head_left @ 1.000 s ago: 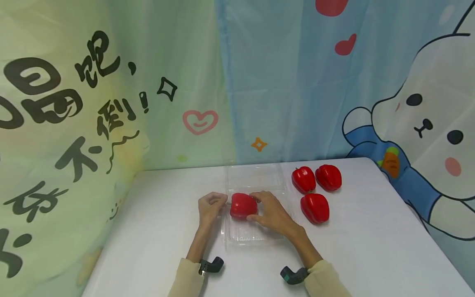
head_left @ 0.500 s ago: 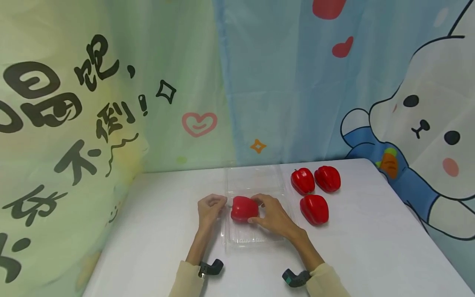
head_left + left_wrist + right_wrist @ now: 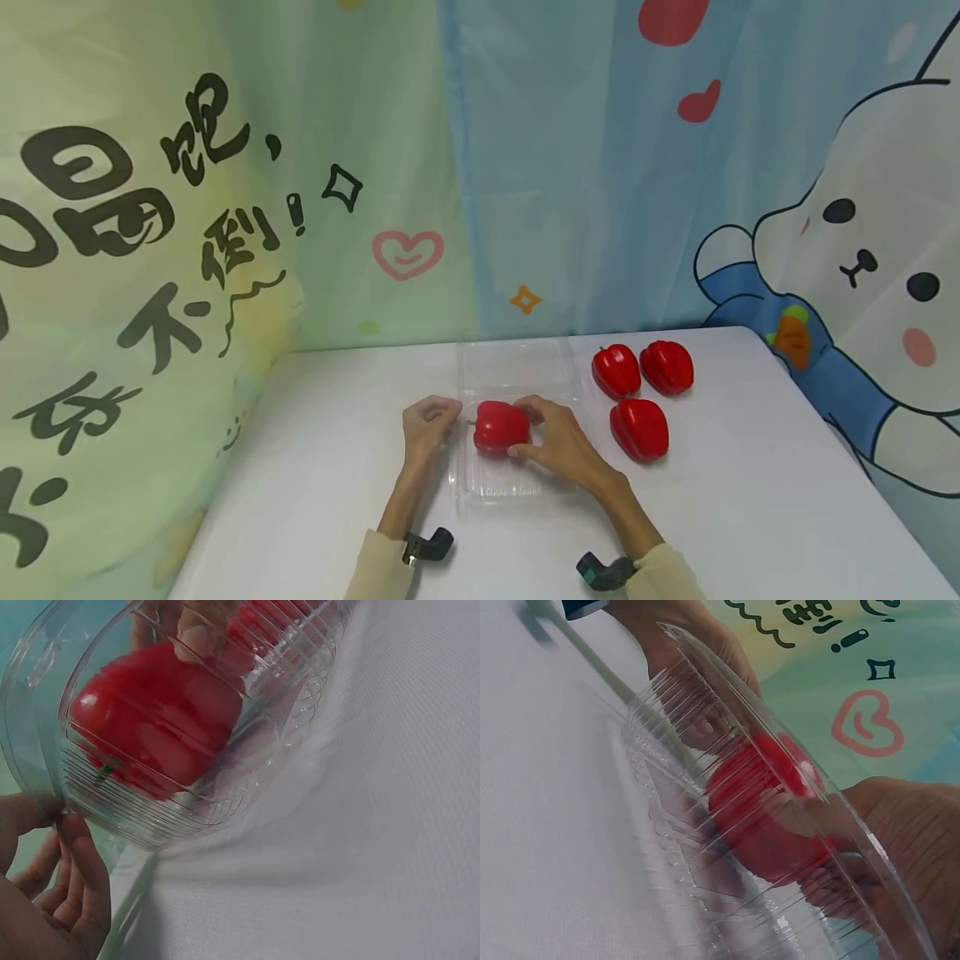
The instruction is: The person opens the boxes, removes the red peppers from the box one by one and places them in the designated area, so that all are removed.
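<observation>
A clear plastic clamshell box lies opened on the table, its lid folded out at the back. Inside it a red bell pepper rests on its side, stem toward the left. My right hand holds this pepper from the right, thumb in front and fingers behind; in the right wrist view the thumb shows through the box wall. At the box's left edge, my left hand pinches the rim between thumb and finger, as the left wrist view shows with the hand below the rim.
Right of the box sit three more red peppers: one at the back, one farther right and one nearer. A white cloth covers the table. A printed curtain hangs behind.
The pepper in my right hand has shifted slightly right within the box, away from the left wall. My left hand stays at the rim. The head view has tilted a little.
</observation>
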A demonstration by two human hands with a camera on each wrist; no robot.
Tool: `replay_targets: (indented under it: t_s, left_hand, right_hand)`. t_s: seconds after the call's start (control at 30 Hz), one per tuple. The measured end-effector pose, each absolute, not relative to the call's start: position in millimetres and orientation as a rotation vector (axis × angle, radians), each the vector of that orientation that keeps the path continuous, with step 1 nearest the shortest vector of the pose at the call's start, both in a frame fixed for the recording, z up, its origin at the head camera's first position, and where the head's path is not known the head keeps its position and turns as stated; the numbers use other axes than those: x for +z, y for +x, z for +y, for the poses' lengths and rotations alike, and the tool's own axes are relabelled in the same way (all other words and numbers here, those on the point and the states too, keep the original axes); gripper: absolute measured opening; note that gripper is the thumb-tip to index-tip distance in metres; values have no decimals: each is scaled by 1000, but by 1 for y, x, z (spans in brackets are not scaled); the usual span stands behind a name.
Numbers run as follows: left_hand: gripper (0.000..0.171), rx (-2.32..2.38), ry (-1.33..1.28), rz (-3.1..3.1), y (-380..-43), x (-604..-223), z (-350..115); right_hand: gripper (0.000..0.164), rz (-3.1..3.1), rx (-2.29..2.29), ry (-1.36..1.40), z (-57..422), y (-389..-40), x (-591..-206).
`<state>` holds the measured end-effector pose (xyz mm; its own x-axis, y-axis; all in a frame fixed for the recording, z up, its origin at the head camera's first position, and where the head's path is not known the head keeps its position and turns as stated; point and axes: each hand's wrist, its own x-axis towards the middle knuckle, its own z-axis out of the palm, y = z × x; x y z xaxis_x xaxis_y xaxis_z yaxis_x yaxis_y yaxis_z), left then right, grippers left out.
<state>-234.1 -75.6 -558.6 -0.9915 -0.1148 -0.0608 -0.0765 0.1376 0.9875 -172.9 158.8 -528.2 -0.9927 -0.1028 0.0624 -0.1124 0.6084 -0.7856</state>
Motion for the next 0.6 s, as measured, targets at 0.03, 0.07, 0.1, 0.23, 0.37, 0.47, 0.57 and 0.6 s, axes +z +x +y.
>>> replay_targets:
  t_s: [0.03, 0.07, 0.1, 0.23, 0.37, 0.47, 0.57, 0.6]
  left_hand:
    - [15, -2031, 191, -2350, -234, -559, -76]
    - [15, -2026, 186, -2350, -233, -559, -75]
    - [14, -2023, 185, -2353, -233, -558, -75]
    - [13, -2018, 186, -2355, -235, -556, -74]
    - [14, -2006, 183, -2363, -235, -555, -74]
    - [15, -1990, 174, -2375, -234, -555, -73]
    - [15, -1980, 171, -2379, -233, -555, -74]
    - [15, -1982, 177, -2378, -233, -555, -74]
  right_hand:
    - [76, -2800, 1377, 189, 159, -172, -528]
    - [75, -2794, 1383, 192, 159, -172, -528]
    - [75, -2790, 1388, 194, 159, -171, -528]
    - [74, -2779, 1402, 208, 160, -172, -525]
    - [74, -2759, 1415, 200, 161, -171, -523]
    - [75, -2729, 1428, 194, 163, -169, -522]
    - [75, -2701, 1436, 205, 165, -168, -521]
    - [74, -2693, 1435, 212, 166, -167, -521]
